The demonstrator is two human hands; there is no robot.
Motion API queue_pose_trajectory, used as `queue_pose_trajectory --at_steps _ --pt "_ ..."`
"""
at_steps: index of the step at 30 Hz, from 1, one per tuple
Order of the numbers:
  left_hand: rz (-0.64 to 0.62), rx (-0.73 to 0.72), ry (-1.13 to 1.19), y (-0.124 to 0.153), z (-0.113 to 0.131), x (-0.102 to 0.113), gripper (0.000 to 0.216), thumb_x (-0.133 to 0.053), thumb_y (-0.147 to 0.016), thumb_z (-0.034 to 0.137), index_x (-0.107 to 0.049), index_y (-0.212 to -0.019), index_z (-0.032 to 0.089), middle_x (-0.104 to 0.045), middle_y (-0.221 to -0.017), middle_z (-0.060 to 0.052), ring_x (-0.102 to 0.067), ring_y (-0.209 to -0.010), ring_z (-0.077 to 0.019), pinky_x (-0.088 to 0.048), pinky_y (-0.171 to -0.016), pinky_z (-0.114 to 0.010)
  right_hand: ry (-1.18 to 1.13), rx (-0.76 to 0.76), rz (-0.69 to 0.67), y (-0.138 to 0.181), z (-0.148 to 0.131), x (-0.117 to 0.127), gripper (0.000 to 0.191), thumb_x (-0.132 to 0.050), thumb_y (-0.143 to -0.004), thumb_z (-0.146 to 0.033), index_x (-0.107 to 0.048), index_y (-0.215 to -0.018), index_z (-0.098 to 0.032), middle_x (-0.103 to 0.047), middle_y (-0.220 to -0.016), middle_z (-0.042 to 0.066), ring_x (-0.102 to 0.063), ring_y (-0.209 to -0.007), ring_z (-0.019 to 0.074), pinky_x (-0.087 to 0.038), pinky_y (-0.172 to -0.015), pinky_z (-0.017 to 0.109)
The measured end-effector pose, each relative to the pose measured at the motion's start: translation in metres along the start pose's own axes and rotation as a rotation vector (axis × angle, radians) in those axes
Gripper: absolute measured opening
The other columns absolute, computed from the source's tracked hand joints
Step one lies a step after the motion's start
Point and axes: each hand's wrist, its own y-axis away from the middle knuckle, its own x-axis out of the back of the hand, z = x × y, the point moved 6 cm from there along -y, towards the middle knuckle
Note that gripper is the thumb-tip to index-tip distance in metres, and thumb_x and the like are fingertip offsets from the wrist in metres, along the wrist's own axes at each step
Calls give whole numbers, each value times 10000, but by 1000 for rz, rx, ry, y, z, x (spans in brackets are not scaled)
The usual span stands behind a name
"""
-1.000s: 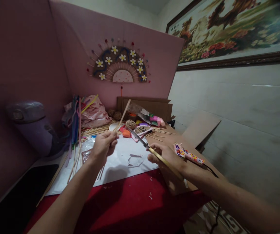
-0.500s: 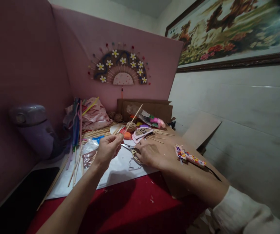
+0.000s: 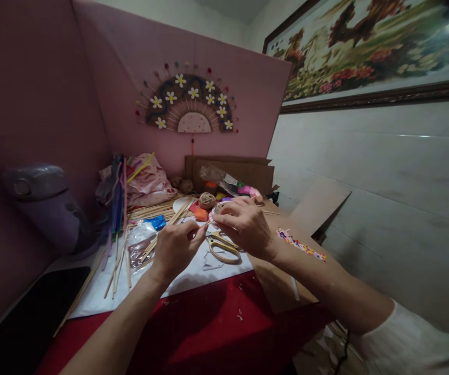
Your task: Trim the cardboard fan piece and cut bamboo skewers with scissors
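Observation:
My left hand point(image 3: 174, 249) is closed in a pinch on a thin wooden stick point(image 3: 206, 224) that points right, just above the white paper point(image 3: 185, 276). My right hand point(image 3: 244, 225) meets it from the other side, with its fingertips pinched on the stick's far end. Gold-handled scissors point(image 3: 222, 249) lie on the paper directly under my right hand, with nobody holding them. A flower-patterned glue gun point(image 3: 301, 244) rests on cardboard behind my right forearm, partly hidden.
A purple flask point(image 3: 48, 205) stands at the left and a black slab point(image 3: 33, 307) lies at the front left. Loose sticks point(image 3: 150, 211), a twine ball point(image 3: 207, 199), bags and a cardboard box point(image 3: 228, 171) crowd the back. A fan decoration point(image 3: 187, 104) hangs on the pink board.
My right hand laid the scissors down on the paper and moved up to the stick. My left hand lowered the stick from a steep tilt to nearly level.

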Motion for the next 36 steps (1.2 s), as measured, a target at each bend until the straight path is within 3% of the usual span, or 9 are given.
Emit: queue_pose_trajectory --at_steps 4,15,30,33,36 --pt "5 -24 -92 1 0 -2 375 -453 -844 430 -607 -608 183 -528 -506 -17 -410 -469 -112 -247 -535 -248 -27 0 -29 0 3 -3 299 -422 -928 -334 -693 -894 -214 -620 -839 55 -504 -816 168 -327 -742 318" --pt "-38 -1 -158 2 -2 -4 366 -448 -847 426 -622 -626 191 -561 -525 -41 -446 -491 -133 -239 -534 -254 -155 -24 -124 -3 8 -13 251 -476 -903 -292 -690 -849 -174 -574 -794 60 -490 -756 142 -351 -685 269" --pt "-86 87 -361 4 -10 -9 368 -450 -841 420 -634 -624 185 -576 -533 -78 -457 -476 -167 -143 -507 -279 57 -152 -273 -12 -2 -40 249 -494 -868 -227 -678 -731 -129 -607 -785 99 -501 -720 155 -346 -645 276" --pt "-136 82 -161 0 -11 -7 375 -484 -825 407 -590 -549 176 -509 -486 -29 -402 -462 -124 -171 -499 -264 -167 -166 -301 -15 6 -37 198 -525 -841 -212 -677 -751 -122 -623 -788 89 -525 -732 150 -369 -669 275" --pt "-209 97 268 -2 -9 -8 386 -531 -798 414 -549 -508 160 -405 -446 22 -336 -445 -85 -206 -476 -240 -687 -208 -392 -12 24 -33 171 -593 -796 -271 -660 -761 -118 -614 -712 41 -530 -660 118 -395 -614 238"
